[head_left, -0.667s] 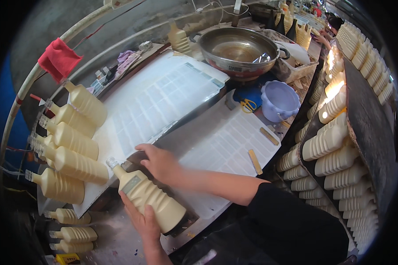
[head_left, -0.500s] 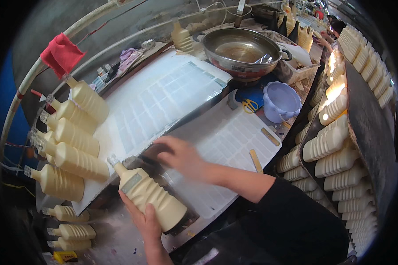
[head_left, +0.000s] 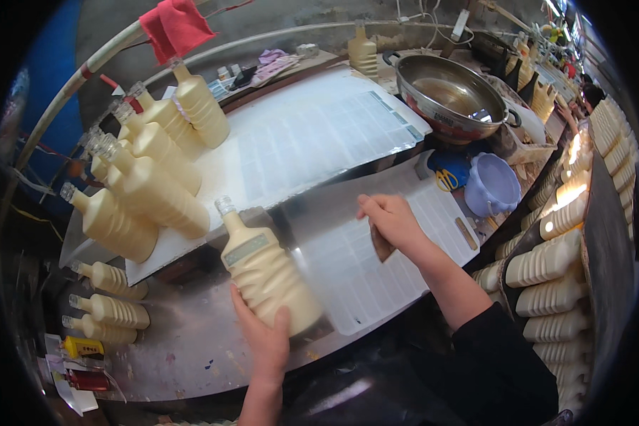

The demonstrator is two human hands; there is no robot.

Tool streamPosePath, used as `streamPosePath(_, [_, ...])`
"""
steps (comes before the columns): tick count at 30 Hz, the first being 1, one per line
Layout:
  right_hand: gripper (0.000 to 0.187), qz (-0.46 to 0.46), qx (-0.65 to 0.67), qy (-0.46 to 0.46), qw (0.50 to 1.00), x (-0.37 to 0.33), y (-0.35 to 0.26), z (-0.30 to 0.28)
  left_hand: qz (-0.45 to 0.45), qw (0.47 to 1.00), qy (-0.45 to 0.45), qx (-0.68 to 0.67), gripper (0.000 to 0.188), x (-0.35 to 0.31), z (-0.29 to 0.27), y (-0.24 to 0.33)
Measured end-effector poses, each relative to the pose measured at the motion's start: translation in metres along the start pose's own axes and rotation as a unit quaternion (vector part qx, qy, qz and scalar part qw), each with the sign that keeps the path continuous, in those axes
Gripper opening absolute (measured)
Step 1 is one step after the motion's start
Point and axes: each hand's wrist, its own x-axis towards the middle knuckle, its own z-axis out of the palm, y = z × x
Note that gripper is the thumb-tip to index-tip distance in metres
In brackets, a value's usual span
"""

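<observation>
My left hand (head_left: 266, 341) grips the base of a cream ribbed bottle (head_left: 263, 273) that has a clear cap and a pale label, and tilts it over the metal table (head_left: 184, 348). My right hand (head_left: 392, 221) rests with curled fingers on a white sheet of labels (head_left: 355, 273), to the right of the bottle. Its fingers pinch a small brown piece (head_left: 382, 250). A second, larger white label sheet (head_left: 312, 138) lies further back.
Several capped cream bottles (head_left: 153, 177) stand at the left and more lie below them (head_left: 110, 312). Rows of stacked bottles (head_left: 547, 263) line the right side. A steel bowl (head_left: 451, 92), a lilac tub (head_left: 493, 186) and yellow-handled scissors (head_left: 444, 179) sit behind the sheets. A red cloth (head_left: 176, 25) hangs on a pipe.
My right hand has left the bottle's neck and moved right onto the label sheet. The bottle stays in my left hand, now more upright.
</observation>
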Motion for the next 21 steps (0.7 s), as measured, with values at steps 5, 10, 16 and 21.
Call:
streamPosePath(5, [0.018,-0.35,-0.199,0.081,0.912,0.042,-0.043,0.023,0.018,1.0,0.016,-0.003,0.093,-0.003,0.003,-0.012])
streamPosePath(10, [0.013,-0.395,-0.287,0.001,0.873,0.065,-0.045,0.044,0.058,0.998,0.027,0.016,0.097,-0.006,0.005,-0.026])
streamPosePath(16, [0.012,-0.342,-0.405,-0.134,0.837,0.033,0.003,0.08,0.044,0.999,0.011,-0.002,0.095,-0.006,0.003,-0.025])
streamPosePath(21, [0.015,-0.269,-0.486,-0.183,0.811,0.043,0.029,0.101,0.04,0.999,0.007,0.012,0.094,-0.005,0.002,-0.02])
